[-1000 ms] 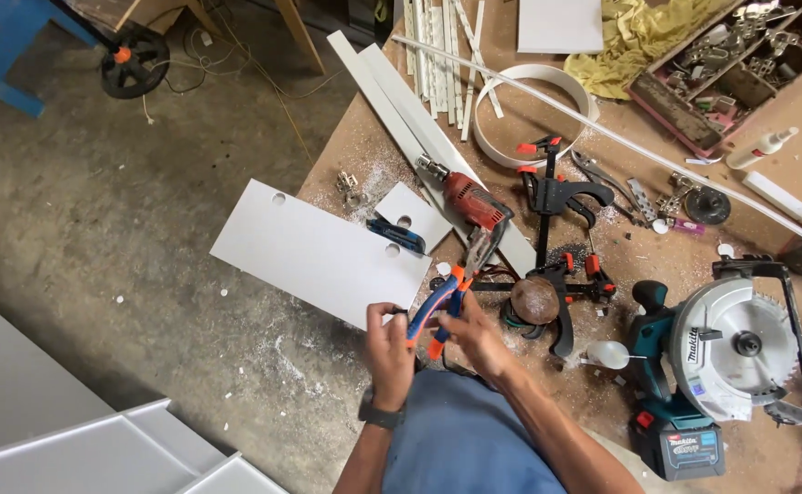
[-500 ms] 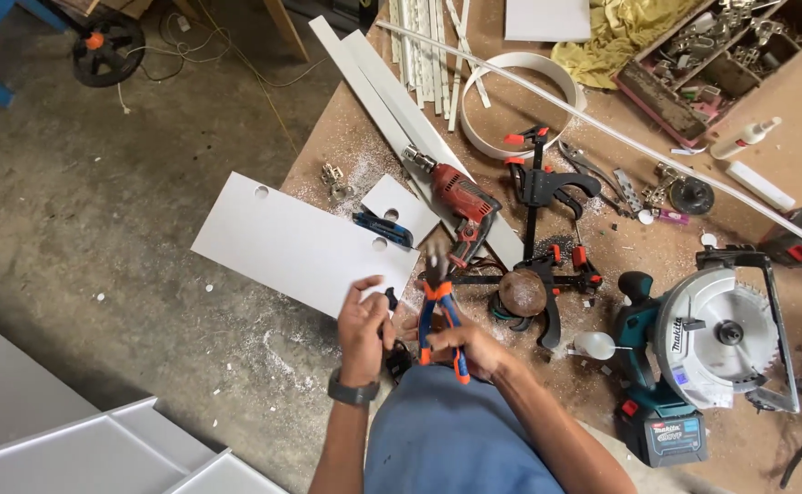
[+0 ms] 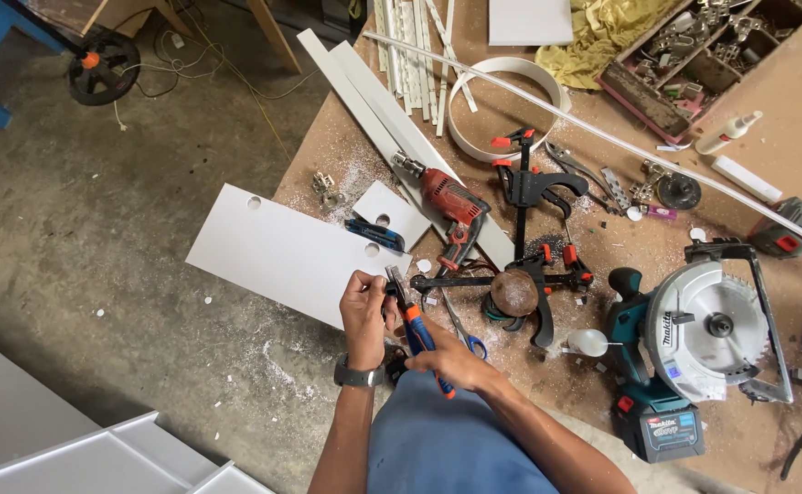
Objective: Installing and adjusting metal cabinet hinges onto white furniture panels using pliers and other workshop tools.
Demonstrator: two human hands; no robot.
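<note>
Since the earlier frame both hands are sitting slightly lower and closer together over the near-left edge of the worktop [image 3: 785, 110], and the pliers are tilting more upright. The left hand [image 3: 364, 316] is curling its fingers closed around something small at the pliers' tip; what it is pinching is too small to tell. The right hand [image 3: 447, 357] is gripping the blue-and-orange handles of the pliers [image 3: 412, 325], fingers wrapped shut around them, jaws pointing up-left toward the left fingertips. A dark watch [image 3: 358, 374] is sitting on the left wrist.

The pliers are hanging just above the near corner of the white panel [image 3: 273, 252], which is overhanging the worktop's left edge onto the concrete floor [image 3: 99, 274]. A small white square piece [image 3: 390, 212] with a hole is lying at the panel's far edge, a blue utility knife [image 3: 375, 234] resting on it. The red drill [image 3: 451, 206] is lying just behind the hands. Black-and-orange bar clamps [image 3: 529, 187] are lying toward the middle of the worktop, a brown round object [image 3: 514, 293] beside them. The teal circular saw [image 3: 694, 334] is sitting near the right near edge. A white ring of edge banding [image 3: 460, 91] is lying toward the far edge, and a tray of hardware [image 3: 657, 96] is sitting at the far right corner. Scissors [image 3: 463, 334] are lying just beside the right hand.
</note>
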